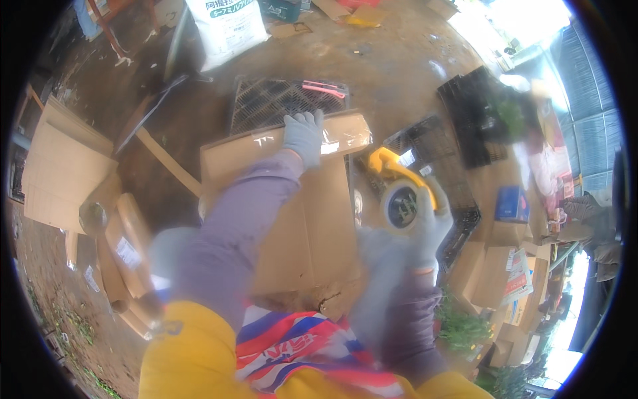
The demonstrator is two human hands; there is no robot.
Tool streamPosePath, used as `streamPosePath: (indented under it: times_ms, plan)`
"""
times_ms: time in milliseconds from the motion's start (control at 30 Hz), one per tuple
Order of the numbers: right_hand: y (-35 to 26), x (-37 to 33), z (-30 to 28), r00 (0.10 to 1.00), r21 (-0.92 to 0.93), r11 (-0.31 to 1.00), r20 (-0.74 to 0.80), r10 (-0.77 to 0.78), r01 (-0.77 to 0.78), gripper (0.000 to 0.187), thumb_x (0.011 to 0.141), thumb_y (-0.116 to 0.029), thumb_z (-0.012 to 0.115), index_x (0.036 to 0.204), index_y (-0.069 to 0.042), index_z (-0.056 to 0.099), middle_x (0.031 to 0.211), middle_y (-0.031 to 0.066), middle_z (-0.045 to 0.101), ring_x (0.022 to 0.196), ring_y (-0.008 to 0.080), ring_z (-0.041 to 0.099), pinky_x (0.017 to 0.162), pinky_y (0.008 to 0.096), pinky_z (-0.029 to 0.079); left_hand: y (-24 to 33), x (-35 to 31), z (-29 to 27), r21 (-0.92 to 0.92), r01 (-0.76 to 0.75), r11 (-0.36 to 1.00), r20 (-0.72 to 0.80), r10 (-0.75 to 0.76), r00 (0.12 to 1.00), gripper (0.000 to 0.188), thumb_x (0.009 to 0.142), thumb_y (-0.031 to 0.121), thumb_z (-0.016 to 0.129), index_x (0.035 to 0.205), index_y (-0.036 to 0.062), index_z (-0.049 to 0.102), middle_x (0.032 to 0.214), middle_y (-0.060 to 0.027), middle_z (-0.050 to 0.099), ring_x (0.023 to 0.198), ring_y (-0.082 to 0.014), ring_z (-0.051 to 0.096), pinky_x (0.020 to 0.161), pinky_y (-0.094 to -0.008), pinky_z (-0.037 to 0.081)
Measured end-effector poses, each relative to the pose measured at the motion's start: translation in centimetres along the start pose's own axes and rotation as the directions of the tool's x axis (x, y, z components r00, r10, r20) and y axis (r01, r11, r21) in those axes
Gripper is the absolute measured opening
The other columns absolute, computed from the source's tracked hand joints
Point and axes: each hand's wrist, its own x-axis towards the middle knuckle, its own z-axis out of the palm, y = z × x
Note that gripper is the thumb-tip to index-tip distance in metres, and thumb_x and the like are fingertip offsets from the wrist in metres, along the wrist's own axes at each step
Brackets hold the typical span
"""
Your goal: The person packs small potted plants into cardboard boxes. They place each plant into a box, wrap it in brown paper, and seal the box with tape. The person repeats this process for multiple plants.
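Note:
A brown cardboard box [292,233] stands between my knees, with shiny clear tape along its far edge. My left hand [304,137], in a pale grey glove, has its fingers bent over that far edge and grips it. To the right of the box, my gloved right hand [432,233] is closed on a yellow tape dispenser [392,163]. A wide roll of tape [403,205] sits in the dispenser; motion blurs this hand slightly. A pink-handled cutter [323,88] lies on a black plastic crate [266,100] beyond the box.
Flattened cardboard [66,166] leans at left, near long cardboard rolls [126,246]. A white sack [226,33] stands at the back. More black crates [475,116] are on the right, past a low one beside my right hand. A blue box [512,203] and open cartons [488,272] stand farther right.

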Motion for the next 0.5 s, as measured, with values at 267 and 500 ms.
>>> streamPosePath:
  times_ms: [267,500]
  plan:
    - [1.7,0.7,-1.5,0.999,0.098,0.995,-0.046,-0.012,0.016,0.035,0.095,-0.011,0.067,0.125,0.007,0.064,0.112,0.0096,0.068,0.093,0.0130,0.063,0.081,0.0245,0.052,-1.7,-1.3,2.4,-0.118,-0.019,0.993,0.121,0.033,0.992,0.070,0.068,0.024,0.076,0.128,0.0015,0.048,0.116,-0.0145,0.057,0.111,-0.0319,0.057,0.091,-0.0460,0.043]
    - [0.3,0.0,1.3,0.960,0.313,0.908,0.093,0.263,-0.279,0.038,0.091,-0.013,0.071,0.123,0.007,0.065,0.102,0.0072,0.069,0.088,0.0093,0.065,0.071,0.0231,0.053,-4.5,-13.6,4.0,0.380,-0.169,0.909,-0.172,0.249,0.953,0.078,0.080,0.030,0.070,0.144,-0.0026,0.041,0.142,-0.0216,0.045,0.136,-0.0378,0.040,0.118,-0.0514,0.025]
